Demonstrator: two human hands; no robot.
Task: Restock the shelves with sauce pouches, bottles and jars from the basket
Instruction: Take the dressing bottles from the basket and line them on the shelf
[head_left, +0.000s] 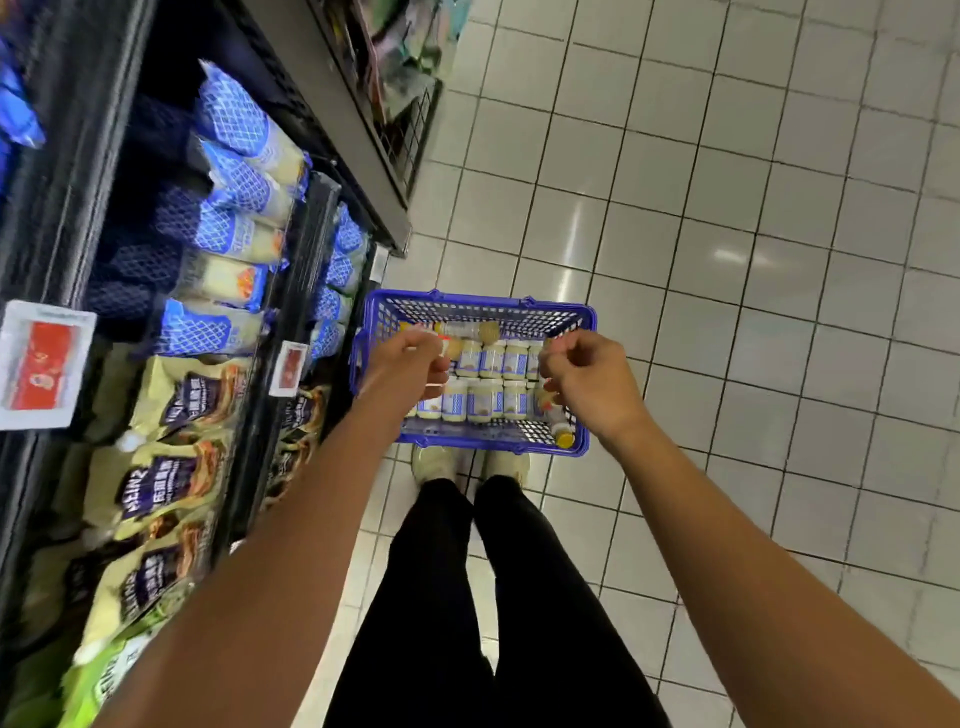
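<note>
A blue plastic basket (478, 300) stands on the tiled floor just in front of my shoes. It holds two rows of white-lidded sauce jars (488, 400). One bottle (467, 328) lies along its far side and another bottle (560, 423) with a yellow cap lies at its right. My left hand (408, 361) hovers over the basket's left edge with its fingers curled and nothing visible in it. Over the right edge is my right hand (587, 382), curled the same way and holding nothing that I can see.
Dark shelves run along the left. Blue-and-white pouches (234, 156) fill the far part and Heinz pouches (176, 467) the near part. Price tags (44, 364) hang on the shelf edges. White floor tiles (753, 260) stretch to the right.
</note>
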